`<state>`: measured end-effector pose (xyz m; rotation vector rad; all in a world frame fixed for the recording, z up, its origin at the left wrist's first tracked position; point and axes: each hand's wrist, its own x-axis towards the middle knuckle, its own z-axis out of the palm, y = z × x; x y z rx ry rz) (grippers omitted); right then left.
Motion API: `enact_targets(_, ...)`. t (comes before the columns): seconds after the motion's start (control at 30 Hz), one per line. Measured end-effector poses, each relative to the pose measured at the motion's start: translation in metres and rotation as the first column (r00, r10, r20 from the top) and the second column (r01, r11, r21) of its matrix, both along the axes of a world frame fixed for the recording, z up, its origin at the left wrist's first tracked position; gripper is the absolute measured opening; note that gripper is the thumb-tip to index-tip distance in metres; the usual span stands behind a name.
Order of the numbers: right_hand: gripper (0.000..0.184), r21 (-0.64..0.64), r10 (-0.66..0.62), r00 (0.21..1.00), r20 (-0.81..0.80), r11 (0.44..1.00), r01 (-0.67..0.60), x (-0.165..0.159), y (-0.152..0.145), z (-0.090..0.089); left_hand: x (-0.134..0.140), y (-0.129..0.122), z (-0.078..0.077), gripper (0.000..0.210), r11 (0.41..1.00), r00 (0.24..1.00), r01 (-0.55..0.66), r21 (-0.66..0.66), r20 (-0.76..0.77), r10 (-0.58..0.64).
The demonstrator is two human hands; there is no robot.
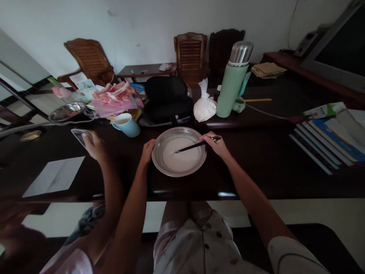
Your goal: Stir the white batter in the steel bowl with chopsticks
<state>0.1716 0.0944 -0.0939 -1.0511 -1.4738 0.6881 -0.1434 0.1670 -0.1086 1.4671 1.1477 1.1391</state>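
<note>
The fingers of the right hand (217, 146) were pinched together around the slim black chopsticks (191, 146), gripping them toward their upper end, just above the right side of the rim. From that grip the chopsticks' long axis ran leftward and slightly back toward the wearer, sloping down so that the tips met the pale, milky-white mixture (185, 160) a little left of its middle. The wide, round, shiny steel basin (179, 175) that held this mixture lay between the two hands, to the left of the right fingers, and its tips-side half was nearer the left hand (147, 153). The left fingers were bent against the basin's left rim, touching it; whether they clasped it from beneath could not be told. The basin sat near the front edge of the dark brown, glossy wooden surface (270, 160). Beyond it stood a light-blue ceramic mug (130, 127) on the left, a bulky black fabric bag (168, 101) behind, and, on the right, a knotted clear plastic bag of white powder (204, 108) beside a tall, pale-green flask with a steel cap (232, 87). Farther left, a neighbour's hand (95, 145) held a flat, pale-edged phone (80, 137) above the surface, near a creased white paper sheet (55, 176).
</note>
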Motion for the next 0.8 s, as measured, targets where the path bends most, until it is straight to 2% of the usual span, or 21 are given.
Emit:
enact_targets(0.07,0.031,0.019,-0.05,0.999,0.007,0.999,0.05,0.002,0.0,0.0,0.0,0.0,0.0,0.037,1.0,1.0,0.005,0.01,-0.005,-0.005)
enact_targets(0.13,0.032,-0.006,-0.098,0.994,-0.054,0.995,0.097,0.006,0.0,0.002,-0.001,0.0,0.0,0.037,1.0,1.0,0.006,0.014,-0.005,-0.006)
enact_targets(0.23,0.037,-0.072,-0.085,0.985,-0.149,0.995,0.075,0.009,-0.001,0.006,-0.001,0.0,-0.002,0.036,1.0,1.0,-0.001,0.014,-0.002,0.001)
enact_targets(0.37,0.038,-0.054,0.013,0.997,-0.072,0.998,-0.017,0.001,-0.002,0.006,-0.002,0.001,-0.003,0.036,1.0,1.0,0.003,0.015,-0.013,-0.002)
enact_targets(0.47,0.037,-0.015,-0.012,1.0,0.007,1.0,0.012,-0.001,-0.002,0.004,-0.001,0.0,-0.002,0.036,1.0,1.0,0.002,0.007,-0.017,-0.002)
enact_targets(0.57,0.036,-0.017,-0.085,0.995,-0.043,0.996,0.084,0.002,-0.001,0.004,-0.001,-0.001,0.0,0.037,1.0,1.0,0.012,0.017,-0.024,-0.012)
enact_targets(0.67,0.038,-0.061,-0.088,0.986,-0.142,0.995,0.08,0.004,-0.003,0.006,0.0,-0.001,0.0,0.038,0.999,1.0,0.014,0.038,-0.02,-0.014)
enact_targets(0.73,0.04,-0.07,-0.053,0.991,-0.124,0.997,0.045,0.001,-0.004,0.006,0.001,0.0,-0.001,0.039,0.999,1.0,0.012,0.045,-0.015,-0.012)
enact_targets(0.8,0.04,-0.047,-0.026,0.999,-0.039,0.999,0.024,-0.003,-0.004,0.006,0.001,0.001,-0.002,0.039,0.999,1.0,0.014,0.044,-0.013,-0.013)
